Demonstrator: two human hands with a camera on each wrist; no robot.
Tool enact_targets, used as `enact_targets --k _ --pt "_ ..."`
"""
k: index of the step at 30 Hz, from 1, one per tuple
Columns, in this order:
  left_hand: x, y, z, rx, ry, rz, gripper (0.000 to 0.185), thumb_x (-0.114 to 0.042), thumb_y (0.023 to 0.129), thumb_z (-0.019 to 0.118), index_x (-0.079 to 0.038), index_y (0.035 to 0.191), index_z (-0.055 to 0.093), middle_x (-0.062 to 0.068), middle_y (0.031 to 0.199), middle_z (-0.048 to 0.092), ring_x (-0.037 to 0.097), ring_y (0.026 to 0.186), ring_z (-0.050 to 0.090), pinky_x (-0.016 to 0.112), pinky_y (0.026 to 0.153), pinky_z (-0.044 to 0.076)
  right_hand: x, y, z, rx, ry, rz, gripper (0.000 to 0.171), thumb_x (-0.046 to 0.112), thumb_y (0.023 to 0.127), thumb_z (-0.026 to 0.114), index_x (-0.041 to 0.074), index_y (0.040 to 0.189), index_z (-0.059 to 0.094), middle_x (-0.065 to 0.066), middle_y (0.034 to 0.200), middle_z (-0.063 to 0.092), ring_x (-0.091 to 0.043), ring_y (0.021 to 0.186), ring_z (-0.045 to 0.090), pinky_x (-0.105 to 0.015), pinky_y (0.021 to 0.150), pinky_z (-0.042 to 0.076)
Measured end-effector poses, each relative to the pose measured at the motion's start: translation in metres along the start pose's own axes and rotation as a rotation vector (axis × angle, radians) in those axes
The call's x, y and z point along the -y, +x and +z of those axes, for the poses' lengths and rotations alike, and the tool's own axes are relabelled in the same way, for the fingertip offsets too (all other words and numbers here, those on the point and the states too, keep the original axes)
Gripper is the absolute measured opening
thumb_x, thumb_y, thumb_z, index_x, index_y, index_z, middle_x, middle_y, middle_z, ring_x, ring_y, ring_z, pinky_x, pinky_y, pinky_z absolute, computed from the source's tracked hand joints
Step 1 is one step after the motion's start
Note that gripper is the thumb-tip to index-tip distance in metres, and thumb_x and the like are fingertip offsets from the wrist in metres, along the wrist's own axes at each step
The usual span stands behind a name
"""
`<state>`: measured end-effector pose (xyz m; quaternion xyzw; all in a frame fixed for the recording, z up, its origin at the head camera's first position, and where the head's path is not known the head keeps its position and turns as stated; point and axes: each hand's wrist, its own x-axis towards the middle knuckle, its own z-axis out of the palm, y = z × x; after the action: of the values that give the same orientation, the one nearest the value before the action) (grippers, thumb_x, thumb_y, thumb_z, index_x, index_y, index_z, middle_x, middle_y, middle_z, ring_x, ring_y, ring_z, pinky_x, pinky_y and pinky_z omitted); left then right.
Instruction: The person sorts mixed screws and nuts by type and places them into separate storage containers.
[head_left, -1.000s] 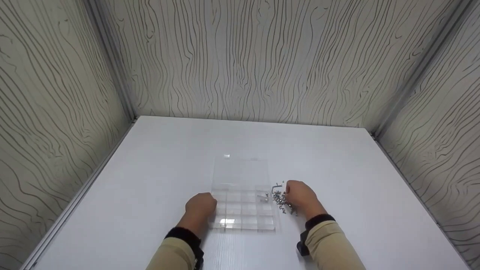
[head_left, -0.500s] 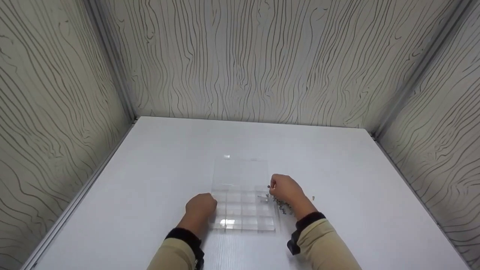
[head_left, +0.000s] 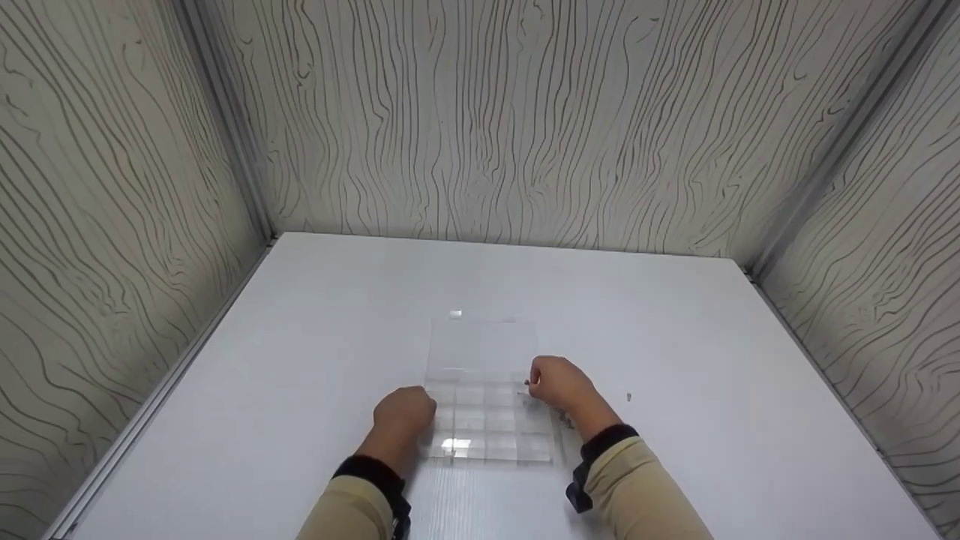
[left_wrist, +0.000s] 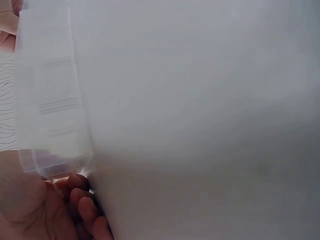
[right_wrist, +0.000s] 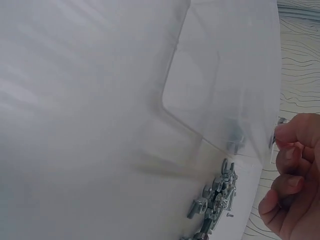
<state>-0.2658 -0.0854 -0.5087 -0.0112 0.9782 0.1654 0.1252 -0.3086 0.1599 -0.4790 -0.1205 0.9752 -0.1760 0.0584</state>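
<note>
Closest to the camera are two tan sleeves with dark cuffs coming in from the bottom edge. The left hand (head_left: 403, 414) sits against the left side of the clear plastic compartment box (head_left: 486, 427), fingers curled up against its near-left wall; in the left wrist view you can see the fingertips (left_wrist: 80, 192) tucked right at the box's corner, so it looks like it's bracing the box rather than wrapping round it.

The right hand (head_left: 556, 382) is over the right-hand edge of that box, fingers bunched tight. In the right wrist view the thumb and forefinger are pinching something small and metallic, looks like a small silver screw (right_wrist: 280, 121), right at the box wall. Just beside the box on the right, partly under the wrist, lies a loose pile of silver screws and nuts (right_wrist: 216, 197).

A bit further right there's one stray small bit of hardware (head_left: 628, 397) on its own on the white tabletop (head_left: 315, 315). Behind the box its clear hinged lid (head_left: 481, 345) lies flat open. Past that, pale wood-grain walls (head_left: 495, 120) box in the table.
</note>
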Motion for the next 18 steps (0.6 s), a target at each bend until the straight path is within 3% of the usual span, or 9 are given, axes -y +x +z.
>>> enact_targets --k 6,14,18 --pt "0.0 0.0 -0.001 0.017 0.047 0.018 0.006 -0.004 0.069 0.061 -0.007 0.073 0.06 0.005 0.074 0.057 0.018 0.068 0.051 0.035 0.059 0.049 -0.004 -0.002 0.0 0.001 0.009 0.036 0.013 0.013 0.08 0.065 0.011 0.072 0.055 0.001 0.071 0.054 -0.015 0.063 0.048 -0.031 0.057 0.043" --pt "0.0 0.0 -0.001 0.002 0.042 0.027 0.009 -0.008 0.079 0.053 -0.006 0.073 0.059 0.006 0.073 0.056 0.019 0.067 0.052 0.036 0.059 0.049 -0.016 -0.003 -0.005 -0.033 0.056 0.08 0.01 0.013 0.084 0.059 0.011 0.077 0.053 0.0 0.072 0.054 -0.016 0.066 0.05 -0.032 0.06 0.044" --pt "0.001 0.0 -0.001 0.016 0.183 0.094 0.002 -0.007 0.073 0.062 -0.008 0.075 0.063 0.004 0.08 0.058 0.02 0.072 0.054 0.036 0.06 0.05 -0.027 -0.004 -0.003 -0.047 0.058 0.091 0.009 0.013 0.084 0.059 0.011 0.077 0.054 0.0 0.072 0.054 -0.015 0.065 0.049 -0.032 0.058 0.042"
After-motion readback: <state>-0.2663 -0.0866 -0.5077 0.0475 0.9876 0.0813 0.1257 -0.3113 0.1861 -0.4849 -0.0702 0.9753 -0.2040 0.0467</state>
